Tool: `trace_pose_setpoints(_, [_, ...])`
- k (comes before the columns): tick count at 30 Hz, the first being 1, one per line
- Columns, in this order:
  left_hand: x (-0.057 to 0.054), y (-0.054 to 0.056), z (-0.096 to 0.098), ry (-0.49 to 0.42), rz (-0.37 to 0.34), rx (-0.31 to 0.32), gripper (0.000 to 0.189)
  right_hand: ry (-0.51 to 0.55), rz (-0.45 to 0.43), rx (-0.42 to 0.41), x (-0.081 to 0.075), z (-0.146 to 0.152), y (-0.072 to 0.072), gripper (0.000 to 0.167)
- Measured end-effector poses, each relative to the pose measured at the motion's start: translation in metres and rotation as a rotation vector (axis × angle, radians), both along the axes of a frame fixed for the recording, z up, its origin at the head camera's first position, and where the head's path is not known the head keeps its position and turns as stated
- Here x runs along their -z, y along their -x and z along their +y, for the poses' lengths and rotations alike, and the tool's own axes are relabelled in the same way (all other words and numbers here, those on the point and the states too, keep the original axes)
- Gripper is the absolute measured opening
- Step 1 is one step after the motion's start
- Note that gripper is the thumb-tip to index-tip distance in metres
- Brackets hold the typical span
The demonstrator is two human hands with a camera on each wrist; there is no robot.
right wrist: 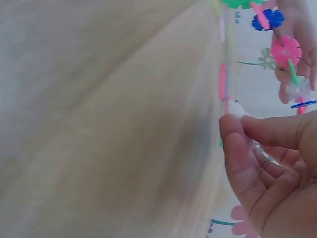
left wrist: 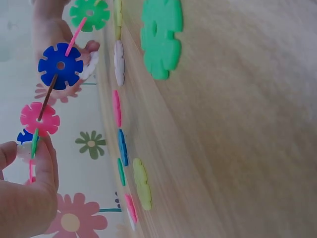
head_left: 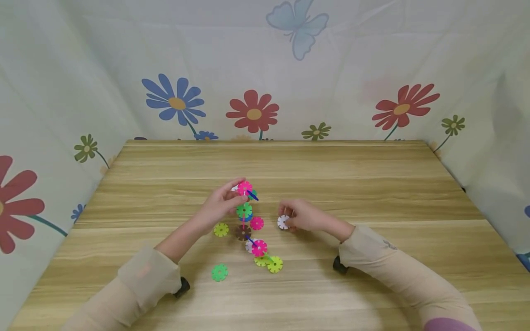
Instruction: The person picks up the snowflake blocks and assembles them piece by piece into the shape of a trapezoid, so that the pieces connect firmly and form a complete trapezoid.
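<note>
My left hand (head_left: pixel 223 202) pinches the far end of a chain of slotted plastic flower discs (left wrist: pixel 61 65), pink, green, brown, blue and yellow among them, joined edge to edge at angles. The chain runs above the table back toward me, and its near end is a yellow disc (head_left: pixel 275 264). To the right of it, my right hand (head_left: pixel 304 214) holds a single white disc (head_left: pixel 283 222) between thumb and fingertips. The right wrist view shows that white disc (right wrist: pixel 237 108) mostly hidden behind the fingers.
Loose discs lie flat on the wooden table (head_left: pixel 372 184): a yellow one (head_left: pixel 221 230) and a green one (head_left: pixel 219 272) left of the chain, a pink one (head_left: pixel 257 223) to its right, and several more partly under it. A flower-printed cloth (head_left: pixel 331 82) surrounds the table.
</note>
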State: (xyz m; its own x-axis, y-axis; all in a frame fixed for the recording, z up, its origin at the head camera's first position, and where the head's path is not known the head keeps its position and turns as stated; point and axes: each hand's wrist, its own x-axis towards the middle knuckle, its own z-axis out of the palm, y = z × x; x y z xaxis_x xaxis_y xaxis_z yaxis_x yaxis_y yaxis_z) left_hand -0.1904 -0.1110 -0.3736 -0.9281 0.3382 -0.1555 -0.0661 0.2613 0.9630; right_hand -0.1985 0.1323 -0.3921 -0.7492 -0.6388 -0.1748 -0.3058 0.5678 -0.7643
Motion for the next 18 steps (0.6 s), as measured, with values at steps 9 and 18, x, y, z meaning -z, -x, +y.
trace_pose_setpoints(9, [0.0,-0.004,0.006,-0.104,0.025,0.005,0.056,0.322,0.02,0.151,-0.021,-0.006,-0.003,0.017])
trace_pose_setpoints(18, [-0.003,-0.01,0.01,-0.155,0.048,0.029,0.053,0.443,0.018,0.227,-0.03,-0.013,-0.008,0.019])
